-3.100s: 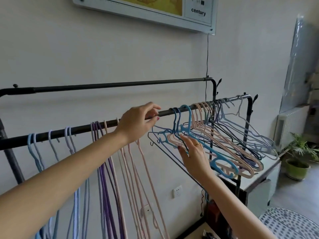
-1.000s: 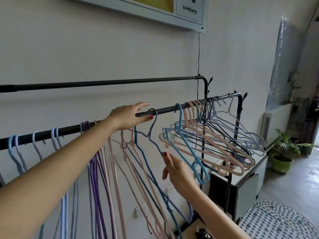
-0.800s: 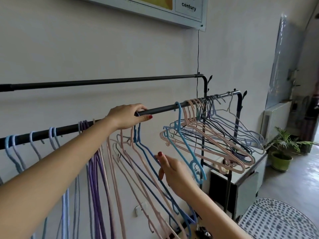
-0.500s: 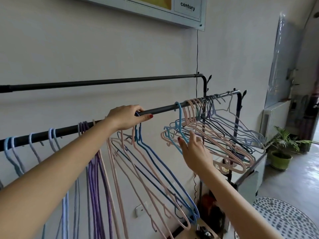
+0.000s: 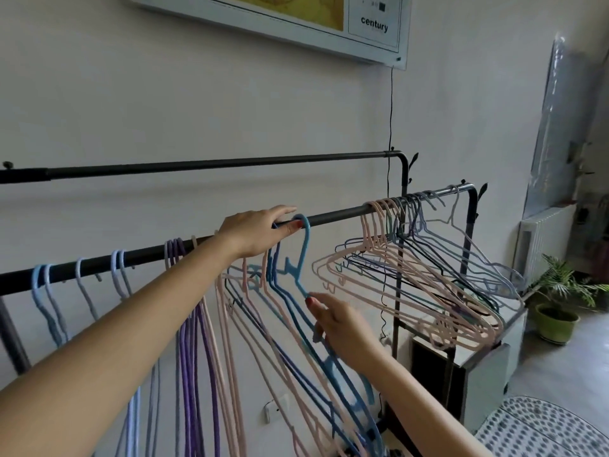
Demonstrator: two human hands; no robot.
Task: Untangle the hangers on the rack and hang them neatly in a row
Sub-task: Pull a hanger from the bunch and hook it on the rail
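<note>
Left hand (image 5: 255, 234) pinched light-blue hanger (image 5: 304, 255) hook at rail (image 5: 336, 215); right hand (image 5: 342, 324) gripped its shoulder. Best seat hook fully, then release.

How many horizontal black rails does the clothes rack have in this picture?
2. The back rail runs higher, near the wall and bare of hangers. The front rail is lower and carries the hangers; the left hand rests on it.

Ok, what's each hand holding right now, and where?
Left hand pinches the light blue hanger at its hook, on the rail. Right hand touches its shoulder bar; whether it grips cannot be told.
</note>
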